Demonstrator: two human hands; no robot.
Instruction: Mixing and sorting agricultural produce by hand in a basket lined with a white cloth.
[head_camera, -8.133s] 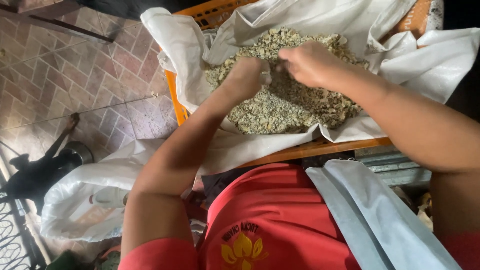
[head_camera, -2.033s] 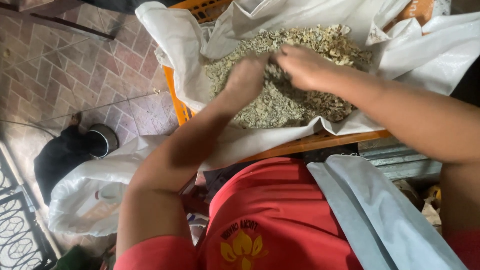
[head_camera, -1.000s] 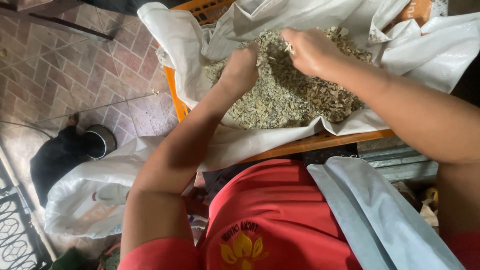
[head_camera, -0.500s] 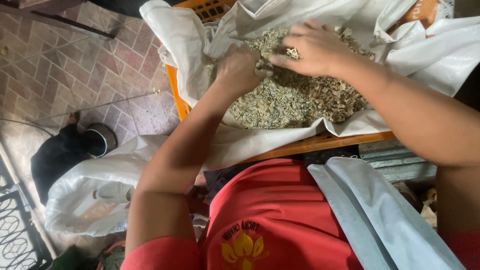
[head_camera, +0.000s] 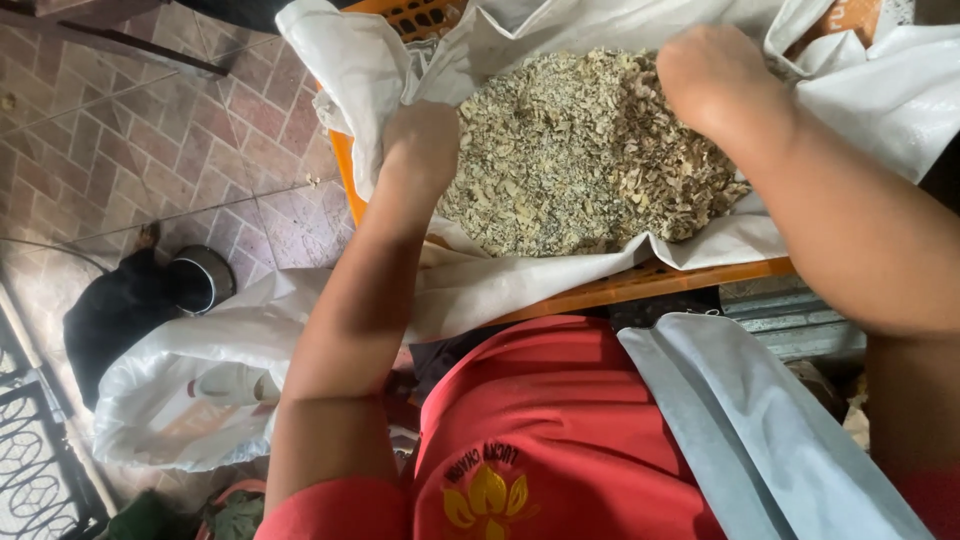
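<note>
Dried flakes (head_camera: 580, 150) heaped without clear axis, left hand (head_camera: 425, 140) and right hand (head_camera: 715, 80) closed in them.

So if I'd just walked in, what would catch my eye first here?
Probably the heap of pale dried flakes at top centre, lying in a white sack that lines an orange crate. The left hand digs in at the heap's left edge, the right hand at its upper right. Bottom centre, a red shirt fills the foreground.

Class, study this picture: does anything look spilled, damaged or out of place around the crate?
Nothing stands out. The dried bits stay inside the white sack lining the orange crate; both hands, left hand and right hand, rest in the pile.
</note>
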